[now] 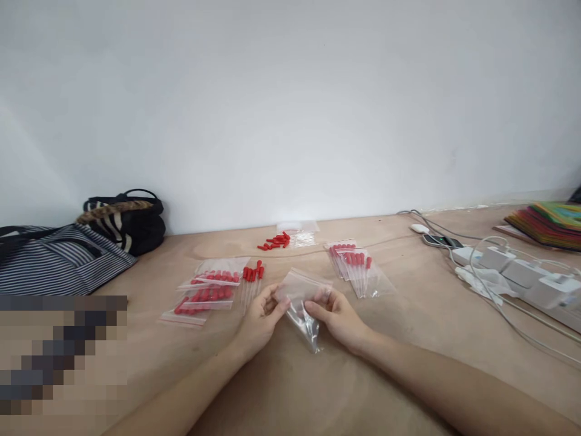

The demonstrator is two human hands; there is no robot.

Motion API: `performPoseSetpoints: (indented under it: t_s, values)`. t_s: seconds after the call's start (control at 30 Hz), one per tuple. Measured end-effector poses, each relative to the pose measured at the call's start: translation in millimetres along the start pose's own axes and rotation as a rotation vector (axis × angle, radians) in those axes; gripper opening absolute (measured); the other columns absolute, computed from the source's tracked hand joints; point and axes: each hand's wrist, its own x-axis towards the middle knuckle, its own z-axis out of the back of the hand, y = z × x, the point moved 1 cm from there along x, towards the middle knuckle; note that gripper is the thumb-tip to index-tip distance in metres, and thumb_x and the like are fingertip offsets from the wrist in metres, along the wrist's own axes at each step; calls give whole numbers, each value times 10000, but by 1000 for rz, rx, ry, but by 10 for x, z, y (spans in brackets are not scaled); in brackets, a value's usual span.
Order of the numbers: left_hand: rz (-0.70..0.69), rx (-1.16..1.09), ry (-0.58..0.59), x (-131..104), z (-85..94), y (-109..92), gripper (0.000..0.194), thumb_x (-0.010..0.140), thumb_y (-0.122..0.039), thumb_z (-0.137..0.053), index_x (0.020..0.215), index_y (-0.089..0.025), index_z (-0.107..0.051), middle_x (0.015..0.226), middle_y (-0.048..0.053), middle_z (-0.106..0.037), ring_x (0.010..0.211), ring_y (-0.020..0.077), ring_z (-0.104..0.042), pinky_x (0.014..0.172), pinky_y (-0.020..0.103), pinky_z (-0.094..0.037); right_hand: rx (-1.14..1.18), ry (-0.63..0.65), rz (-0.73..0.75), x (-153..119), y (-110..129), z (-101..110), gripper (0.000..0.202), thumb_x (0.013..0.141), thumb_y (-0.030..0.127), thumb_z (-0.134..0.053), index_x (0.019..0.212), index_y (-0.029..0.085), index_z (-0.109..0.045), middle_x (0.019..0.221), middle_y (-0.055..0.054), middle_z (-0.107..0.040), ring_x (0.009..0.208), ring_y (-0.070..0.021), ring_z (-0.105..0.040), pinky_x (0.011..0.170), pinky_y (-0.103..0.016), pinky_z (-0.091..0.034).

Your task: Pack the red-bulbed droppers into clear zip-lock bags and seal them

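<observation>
A clear zip bag [305,309] is held up between my two hands above the table. My left hand [264,316] pinches its left side, and my right hand [338,315] grips the right side, thumbs facing me. Nothing shows inside the bag. Just left of it lie several loose droppers [252,275] with red bulbs and thin clear stems. Farther left, filled zip bags of red-bulbed droppers [209,293] overlap in a pile. More filled bags [356,263] lie to the right, beyond my right hand.
Loose red bulbs [275,241] and a bag of clear tubes [303,235] lie near the wall. At right are a power strip with white chargers [521,272], cables, a dark device [442,241] and coloured sheets [547,224]. Striped [63,257] and black bags [136,224] stand left.
</observation>
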Motion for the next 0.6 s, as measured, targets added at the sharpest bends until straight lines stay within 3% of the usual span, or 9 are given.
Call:
performPoseSetpoints:
  t_s: [0.07, 0.17, 0.23, 0.33, 0.47, 0.53, 0.6]
  values:
    - [-19, 69, -60, -10, -8, -55, 315, 703, -450, -600, 825, -170, -521, 813, 6, -612, 821, 176, -580, 744, 265, -456, 51, 104, -47, -46, 37, -17, 398, 559, 376, -733, 610, 176, -393, 619, 39, -561, 582, -115, -561, 590, -249, -438]
    - [-49, 136, -49, 6, 61, -160, 307, 750, -475, -513, 676, -180, -475, 644, -35, -547, 659, 133, -545, 633, 226, -436, 50, 164, -34, -53, 80, 24, 383, 603, 408, -699, 631, 178, -394, 649, 39, -553, 573, -105, -555, 572, -243, -438]
    - [-33, 203, 17, 16, 161, -228, 306, 758, -480, -493, 678, -188, -455, 572, -56, -504, 563, 117, -518, 565, 216, -421, -49, 124, 37, -26, 82, 84, 343, 659, 433, -646, 676, 185, -409, 638, 49, -526, 519, -89, -530, 530, -233, -425]
    - [179, 492, 155, -21, 330, -271, 264, 787, -461, -429, 727, -205, -443, 478, -84, -441, 354, 105, -416, 377, 202, -311, -342, 9, 165, 37, 62, 200, 252, 729, 398, -578, 743, 191, -436, 572, 63, -466, 461, -83, -484, 458, -213, -375]
    - [186, 1180, 34, -137, 434, -323, 181, 776, -353, -481, 872, -201, -506, 683, 6, -600, 664, 219, -592, 528, 264, -391, -708, -90, 281, 96, 50, 300, 118, 747, 275, -542, 736, 183, -468, 551, 40, -477, 488, -96, -465, 453, -210, -341]
    - [152, 1434, -38, -157, 421, -376, 243, 786, -337, -486, 970, -180, -498, 838, 67, -621, 807, 271, -589, 606, 319, -419, -814, -94, 330, 99, 55, 307, 68, 744, 223, -519, 712, 182, -476, 561, 30, -496, 495, -95, -457, 461, -209, -338]
    - [52, 1604, -88, -118, 397, -437, 234, 818, -325, -462, 950, -143, -522, 939, 121, -606, 928, 292, -552, 713, 355, -422, -893, -70, 381, 89, 62, 296, 48, 739, 190, -502, 695, 182, -483, 584, 21, -518, 509, -97, -461, 472, -210, -342]
